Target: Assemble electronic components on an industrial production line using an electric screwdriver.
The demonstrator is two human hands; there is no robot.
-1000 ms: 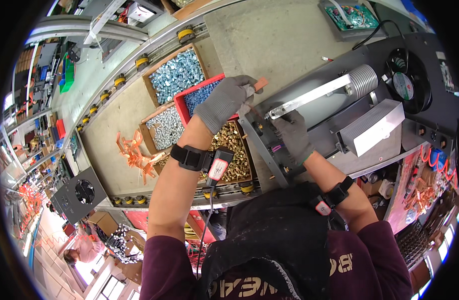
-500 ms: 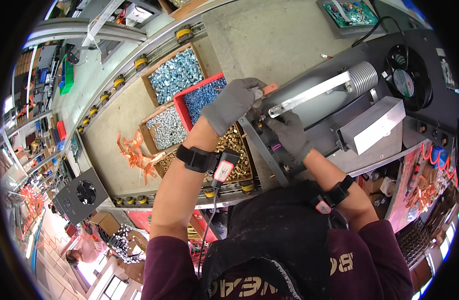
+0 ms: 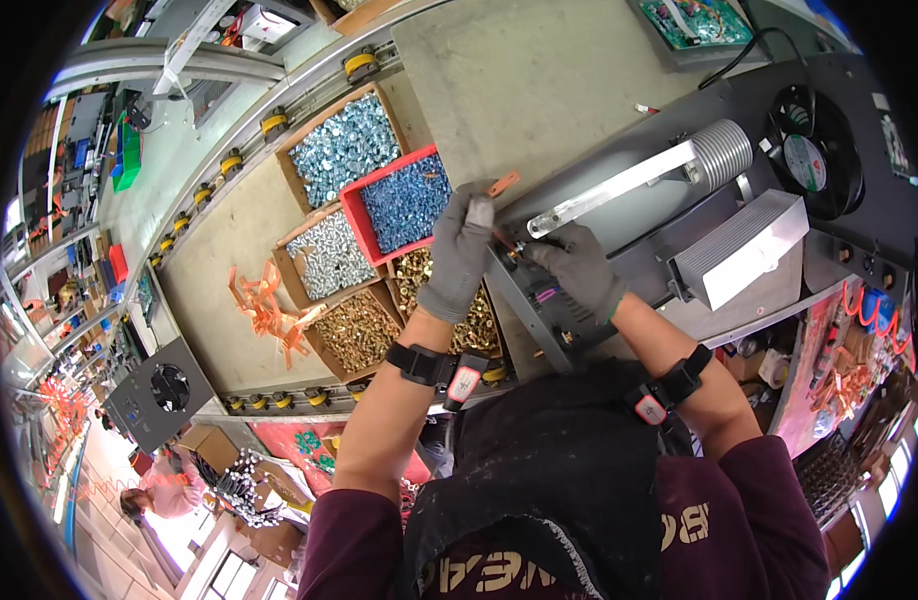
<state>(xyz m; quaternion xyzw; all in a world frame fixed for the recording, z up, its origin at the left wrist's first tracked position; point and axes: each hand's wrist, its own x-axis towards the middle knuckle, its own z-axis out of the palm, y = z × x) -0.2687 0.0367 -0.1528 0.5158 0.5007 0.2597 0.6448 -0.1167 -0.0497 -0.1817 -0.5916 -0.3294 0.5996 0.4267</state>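
My left hand (image 3: 463, 250), in a grey glove, is closed around a flat copper strip (image 3: 504, 184) whose end sticks out past the thumb. It hovers beside the end of a dark grey metal housing (image 3: 619, 205). My right hand (image 3: 585, 272), gloved too, has its fingertips pressed together at a small brass-coloured terminal (image 3: 520, 247) on that end panel; what they pinch is hidden. Just above the right fingers lies a silvery metal bar (image 3: 614, 188) leading to a ribbed coil (image 3: 724, 158). A finned aluminium heat sink (image 3: 744, 250) sits in the housing.
To the left stand a red bin of blue screws (image 3: 404, 205) and boxes of washers or nuts (image 3: 346, 145), silver screws (image 3: 329, 255) and brass screws (image 3: 357, 330). Copper pieces (image 3: 264, 310) lie farther left. A circuit-board tray (image 3: 694, 30) is at the back; a fan (image 3: 814, 160) is at right.
My left hand has drawn back left and turned more upright, carrying the copper strip away from the housing's end. My right hand stays at the terminal.
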